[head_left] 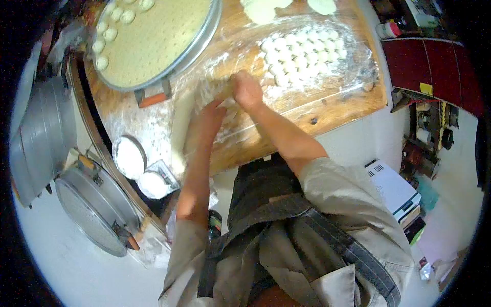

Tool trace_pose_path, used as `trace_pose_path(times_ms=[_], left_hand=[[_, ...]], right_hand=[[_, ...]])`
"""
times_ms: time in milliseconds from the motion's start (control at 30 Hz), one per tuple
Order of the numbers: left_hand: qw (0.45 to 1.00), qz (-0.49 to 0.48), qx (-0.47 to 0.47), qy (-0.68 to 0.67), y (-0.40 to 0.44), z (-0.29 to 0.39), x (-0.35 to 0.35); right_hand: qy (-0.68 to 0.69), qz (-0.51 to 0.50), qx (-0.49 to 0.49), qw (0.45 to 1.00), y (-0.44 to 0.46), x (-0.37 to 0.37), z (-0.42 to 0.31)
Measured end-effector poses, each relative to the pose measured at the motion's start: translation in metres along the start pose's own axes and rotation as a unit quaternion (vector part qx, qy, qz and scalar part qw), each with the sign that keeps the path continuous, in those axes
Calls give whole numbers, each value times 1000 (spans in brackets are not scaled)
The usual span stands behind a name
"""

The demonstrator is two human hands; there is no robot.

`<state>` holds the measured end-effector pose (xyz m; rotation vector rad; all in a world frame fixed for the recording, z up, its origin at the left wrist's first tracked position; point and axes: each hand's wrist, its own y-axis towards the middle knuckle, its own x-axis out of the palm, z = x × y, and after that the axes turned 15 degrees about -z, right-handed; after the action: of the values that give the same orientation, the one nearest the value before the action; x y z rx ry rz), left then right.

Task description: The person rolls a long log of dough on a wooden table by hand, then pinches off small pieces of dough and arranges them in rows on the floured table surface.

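Observation:
My left hand (210,115) is over the floured board, right beside a long roll of pale dough (181,125); motion smears its fingers. My right hand (247,92) is curled closed just to its right, and what its fingers hold, if anything, is hidden. A blurred whitish patch lies between the two hands, too smeared to name. Beyond my right hand, several small dough pieces (302,56) sit in close rows on flour. Flat pale dough pieces (261,11) lie at the far edge of the view.
A round steamer tray (158,41) with several round buns along its left rim stands at upper left, its wooden handle (152,100) towards me. A bowl of white flour (129,156) and a small scale (166,174) are at lower left. Metal steamers (94,204) stand beyond the table's left edge.

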<state>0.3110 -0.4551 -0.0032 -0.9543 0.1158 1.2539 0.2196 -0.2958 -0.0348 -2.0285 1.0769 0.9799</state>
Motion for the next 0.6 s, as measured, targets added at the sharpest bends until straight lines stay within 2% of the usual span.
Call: trace_pose_path(times_ms=[33, 100, 133, 167, 200, 233, 267, 300, 367, 400, 433, 500, 533, 567, 600], left_hand=[[1000, 1, 16, 7, 12, 2, -12], [965, -175, 28, 195, 42, 15, -26], [956, -227, 34, 181, 42, 62, -50], [956, -222, 49, 185, 56, 88, -49], [978, -200, 62, -5, 66, 111, -47], [963, -173, 73, -194, 77, 133, -45], [923, -171, 84, -333, 90, 159, -44], [925, -169, 95, -327, 97, 180, -35], [855, -13, 169, -490, 110, 204, -12], [924, 15, 190, -330, 128, 176, -1], [926, 19, 186, -329, 127, 152, 10], [941, 125, 248, -193, 92, 101, 30], [943, 132, 235, -194, 71, 73, 37], [962, 187, 192, -61, 45, 43, 43], [959, 236, 140, 75, 21, 19, 42]], right_hand=[[9, 18, -42, 999, -11, 22, 13], [21, 41, -93, 995, -38, 8, 23], [76, -79, -67, 992, -53, -8, 27], [121, -193, -26, 973, -68, -25, 31], [216, -182, -14, 959, -74, 3, 43], [309, -167, -4, 936, -79, 32, 56], [241, -123, -32, 962, -79, 23, 51], [172, -78, -59, 980, -77, 12, 45], [33, 4, -106, 994, -78, -5, 37], [-34, 39, -127, 991, -81, -10, 35], [-30, 36, -131, 990, -83, 1, 43], [-153, -64, -103, 981, -92, 39, 61], [106, -18, -129, 986, -76, 4, 52], [113, -33, -137, 984, -70, -15, 48], [168, -142, -97, 971, -67, -26, 45]])
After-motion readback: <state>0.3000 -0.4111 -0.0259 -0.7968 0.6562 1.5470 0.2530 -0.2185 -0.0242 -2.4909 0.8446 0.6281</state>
